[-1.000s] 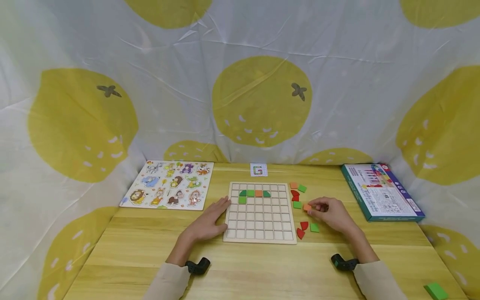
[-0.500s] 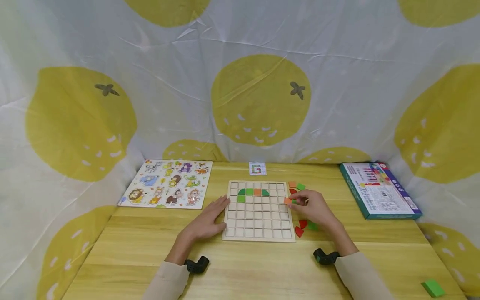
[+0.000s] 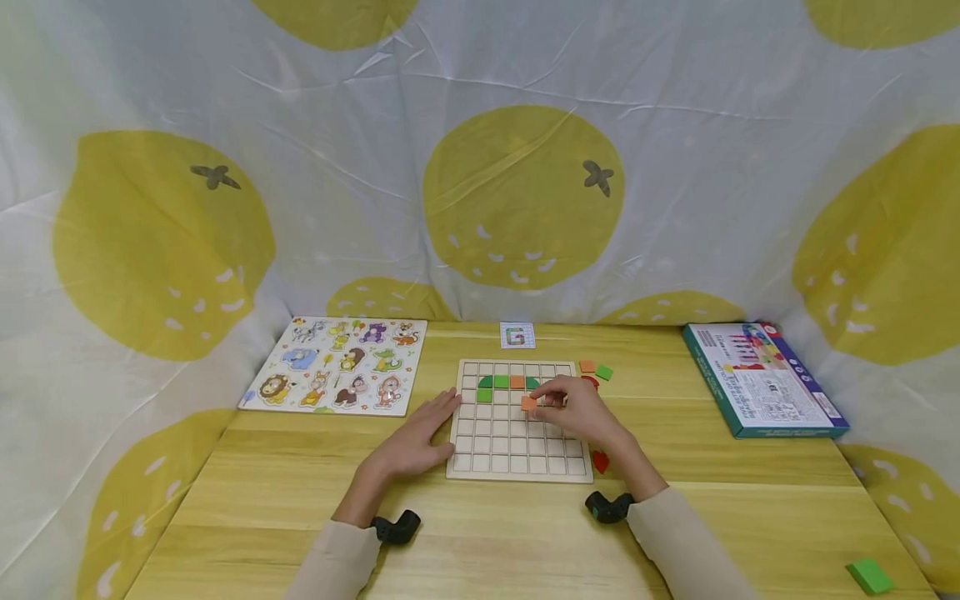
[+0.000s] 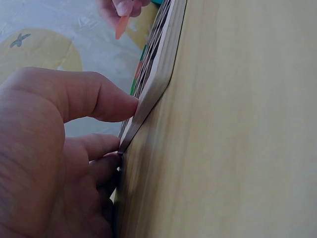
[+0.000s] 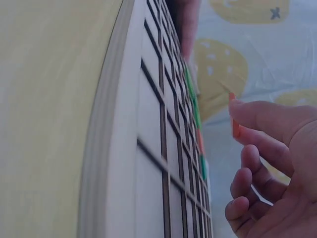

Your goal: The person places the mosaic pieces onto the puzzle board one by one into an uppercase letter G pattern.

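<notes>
Right hand has an orange square tile pinched between thumb and fingers; tile sits over the grid board, raised clear of the surface per both wrist views, just on the near side of the placed row; other fingers of that hand curl loosely, seen in the right wrist view; left hand isn't gripping, fingers extended, thumb and fingertips resting against the board's left edge; board lies flat on the wooden table; placed row, left to right: dark green quarter piece, green square, second orange square, another dark green quarter piece partly hidden by the right hand; one more green square directly below the left end of that row; loose on the table just right of the board: orange loose tile, green loose tile, red piece half covered by the hand, more red at the near end, count unclear there; small card with a coloured G on a grid is beyond the board's far edge; animal puzzle far left, printed box far right, green block at the near right corner; fruit-print curtain behind; black wrist units on both arms, beige sleeves.
</notes>
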Available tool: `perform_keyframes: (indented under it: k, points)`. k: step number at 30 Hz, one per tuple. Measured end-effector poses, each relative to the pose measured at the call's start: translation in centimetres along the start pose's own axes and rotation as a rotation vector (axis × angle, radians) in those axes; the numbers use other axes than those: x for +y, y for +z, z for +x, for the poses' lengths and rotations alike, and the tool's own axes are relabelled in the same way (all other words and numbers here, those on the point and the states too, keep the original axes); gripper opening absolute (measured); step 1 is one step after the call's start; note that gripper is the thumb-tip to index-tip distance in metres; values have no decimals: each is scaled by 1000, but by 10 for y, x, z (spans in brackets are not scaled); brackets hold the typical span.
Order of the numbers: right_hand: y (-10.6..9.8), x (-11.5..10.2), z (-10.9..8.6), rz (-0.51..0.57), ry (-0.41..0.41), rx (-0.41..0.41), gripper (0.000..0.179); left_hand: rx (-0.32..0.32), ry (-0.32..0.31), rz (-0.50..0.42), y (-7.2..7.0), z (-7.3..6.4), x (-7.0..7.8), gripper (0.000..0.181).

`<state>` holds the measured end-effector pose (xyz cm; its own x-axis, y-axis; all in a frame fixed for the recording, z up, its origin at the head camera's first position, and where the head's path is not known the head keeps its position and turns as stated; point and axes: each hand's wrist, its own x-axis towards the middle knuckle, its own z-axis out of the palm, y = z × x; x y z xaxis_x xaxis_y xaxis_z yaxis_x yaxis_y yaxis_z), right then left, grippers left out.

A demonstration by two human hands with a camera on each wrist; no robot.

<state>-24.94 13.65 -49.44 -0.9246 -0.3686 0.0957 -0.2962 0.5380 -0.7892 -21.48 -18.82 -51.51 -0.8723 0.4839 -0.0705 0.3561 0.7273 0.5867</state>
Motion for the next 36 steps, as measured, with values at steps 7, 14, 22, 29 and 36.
perform_keyframes:
  k: [7,14,22,29,36]
  points:
    - [21,-5,14,-15,-21,-20,18,4,0,-4,0,1,0,81]
    - [39,-11,25,-16,-22,-46,19,9,-6,-12,0,0,0,80]
    - [52,-19,34,-34,-7,-70,22,20,-6,-3,2,0,-1,80]
    - [60,-21,34,-40,36,-84,23,7,-3,-15,4,0,-1,80]
    - [64,-25,36,-50,44,-62,23,18,-8,-10,1,0,0,80]
